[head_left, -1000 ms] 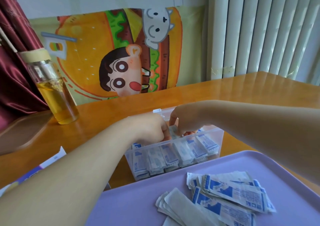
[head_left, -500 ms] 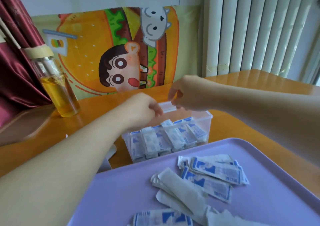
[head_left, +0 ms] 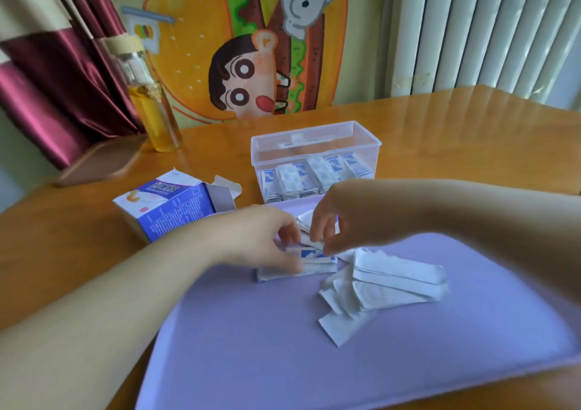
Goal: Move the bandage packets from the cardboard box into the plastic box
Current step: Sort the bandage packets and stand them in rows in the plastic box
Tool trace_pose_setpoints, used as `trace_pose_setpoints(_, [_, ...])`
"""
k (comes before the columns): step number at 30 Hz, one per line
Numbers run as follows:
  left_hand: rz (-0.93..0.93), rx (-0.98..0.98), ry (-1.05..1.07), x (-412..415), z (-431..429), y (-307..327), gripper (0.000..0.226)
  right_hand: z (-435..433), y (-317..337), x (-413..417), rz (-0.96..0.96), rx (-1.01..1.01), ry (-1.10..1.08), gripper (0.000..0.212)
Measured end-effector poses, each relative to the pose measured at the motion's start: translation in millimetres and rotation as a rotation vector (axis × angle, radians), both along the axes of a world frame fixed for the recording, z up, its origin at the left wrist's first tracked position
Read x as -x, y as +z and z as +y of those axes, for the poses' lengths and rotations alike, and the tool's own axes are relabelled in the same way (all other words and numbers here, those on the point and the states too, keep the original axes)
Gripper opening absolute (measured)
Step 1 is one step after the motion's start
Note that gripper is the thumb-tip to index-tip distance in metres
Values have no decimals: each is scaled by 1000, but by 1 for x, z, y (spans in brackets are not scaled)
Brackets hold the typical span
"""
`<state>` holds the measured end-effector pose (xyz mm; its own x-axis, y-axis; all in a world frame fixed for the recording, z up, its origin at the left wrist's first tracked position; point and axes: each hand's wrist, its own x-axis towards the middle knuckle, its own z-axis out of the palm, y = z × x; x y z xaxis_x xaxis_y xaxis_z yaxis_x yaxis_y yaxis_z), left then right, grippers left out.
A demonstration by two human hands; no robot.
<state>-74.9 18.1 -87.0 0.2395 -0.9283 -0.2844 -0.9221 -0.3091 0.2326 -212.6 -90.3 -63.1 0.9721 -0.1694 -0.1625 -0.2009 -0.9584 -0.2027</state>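
The left forearm (head_left: 103, 309) reaches in from the lower left, the right forearm (head_left: 471, 218) from the right edge. The left hand (head_left: 261, 240) lies palm down, fingers curled round a small stack of bandage packets (head_left: 311, 266) — thumb beneath. The right hand (head_left: 342, 218) arches just above, thumb and fingertips pinching the stack's top edge.

We take this for a home: a cartoon hamburger wall hanging (head_left: 245, 48) fills the upper centre, maroon satin curtains (head_left: 53, 73) hang at the upper left, and white vertical blinds (head_left: 481, 29) stand at the upper right, all behind a varnished wooden table (head_left: 456, 145).
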Motion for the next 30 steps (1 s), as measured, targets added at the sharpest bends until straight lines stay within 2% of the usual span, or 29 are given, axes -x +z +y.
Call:
trace_pose_setpoints(5, [-50,-141,22,7,-4,4,46,11,-14,-14,93,46,44,28])
trace_pose_setpoints(10, [-70,-259,18,2,0,7,31,8,-16,-21,116,-46,0,32])
trace_pose_setpoints(13, [-86,-220,8,-4,6,8,24,8,-18,-25,91,-113,-8,13])
trace_pose_setpoints(15, [-67,-103,17,-14,14,15,23,7,-16,-27,3,-184,-47,19])
trace_pose_setpoints(16, [23,17,51,-22,17,19,22,5,-15,-29,-56,-224,-92,24])
trace_pose_setpoints(18, [417,360,222,-34,21,23,15,-1,-14,-32,-201,-395,-230,31])
trace_pose_setpoints(20, [832,677,448,-42,18,17,19,-7,-18,-39,-341,-686,-360,34])
trace_pose_setpoints(21, [976,754,522,-42,15,13,19,-8,-21,-44,-388,-827,-399,32])
trace_pose_setpoints(23, [1173,770,562,-33,8,0,16,-5,-29,-52,-437,-1005,-429,27])
trace_pose_setpoints(25, [1313,761,561,-23,2,-12,18,0,-39,-59,-428,-1052,-414,27])
trace_pose_setpoints(30, [1475,860,582,-27,0,-25,24,1,-49,-65,-399,-1156,-410,32])
